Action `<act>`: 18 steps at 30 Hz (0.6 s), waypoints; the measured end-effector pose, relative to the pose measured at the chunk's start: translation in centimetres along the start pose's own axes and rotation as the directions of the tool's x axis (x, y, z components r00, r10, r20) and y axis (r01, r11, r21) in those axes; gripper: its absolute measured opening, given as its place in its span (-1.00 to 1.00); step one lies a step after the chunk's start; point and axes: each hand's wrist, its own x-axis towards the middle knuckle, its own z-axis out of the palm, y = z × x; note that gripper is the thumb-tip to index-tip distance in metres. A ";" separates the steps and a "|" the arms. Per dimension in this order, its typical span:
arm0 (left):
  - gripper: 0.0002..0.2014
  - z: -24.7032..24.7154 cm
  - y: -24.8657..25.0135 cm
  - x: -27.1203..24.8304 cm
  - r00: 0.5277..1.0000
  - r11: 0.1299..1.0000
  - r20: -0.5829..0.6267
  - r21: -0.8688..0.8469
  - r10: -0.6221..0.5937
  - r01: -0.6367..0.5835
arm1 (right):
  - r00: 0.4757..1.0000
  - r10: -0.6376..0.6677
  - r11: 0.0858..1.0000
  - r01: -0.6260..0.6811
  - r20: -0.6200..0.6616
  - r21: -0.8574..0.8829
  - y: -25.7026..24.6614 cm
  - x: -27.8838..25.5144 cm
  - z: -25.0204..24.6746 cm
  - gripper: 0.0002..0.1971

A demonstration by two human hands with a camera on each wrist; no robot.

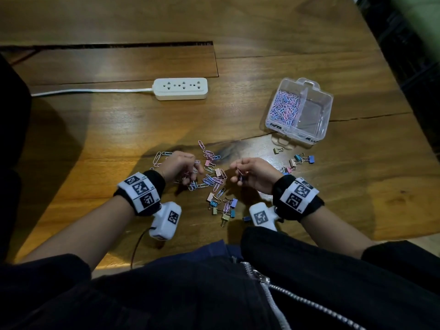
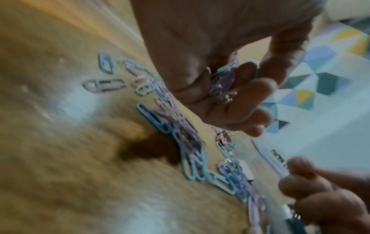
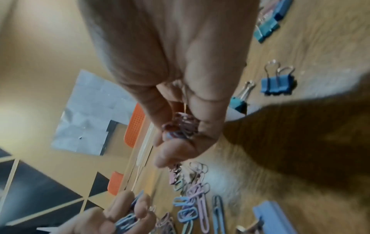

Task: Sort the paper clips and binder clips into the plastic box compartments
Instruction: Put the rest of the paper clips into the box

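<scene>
Pastel paper clips (image 1: pixel 212 179) and small binder clips (image 1: pixel 222 208) lie scattered on the wooden table between my hands. My left hand (image 1: pixel 188 169) hovers over the pile, fingers curled round a bunch of blue and purple paper clips (image 2: pixel 224 80). My right hand (image 1: pixel 240 173) is to the right of the pile and grips a bunch of pink and purple paper clips (image 3: pixel 182 126). The clear plastic box (image 1: pixel 326 108) stands at the far right; its left compartment holds many paper clips (image 1: pixel 284 104), its right one looks bare.
A white power strip (image 1: pixel 180 88) with its cable lies beyond the pile. More binder clips (image 1: pixel 298 160) sit in front of the box. A seam (image 1: pixel 119 45) runs across the far tabletop. The table's right edge (image 1: pixel 390 67) is near the box.
</scene>
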 end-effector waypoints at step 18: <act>-0.73 2.5 -0.2 0.2 0.977 0.415 -0.025 0.908 0.210 -0.066 | 0.931 -0.310 0.033 0.216 0.195 -0.976 1.4 0.7 2.5 -0.63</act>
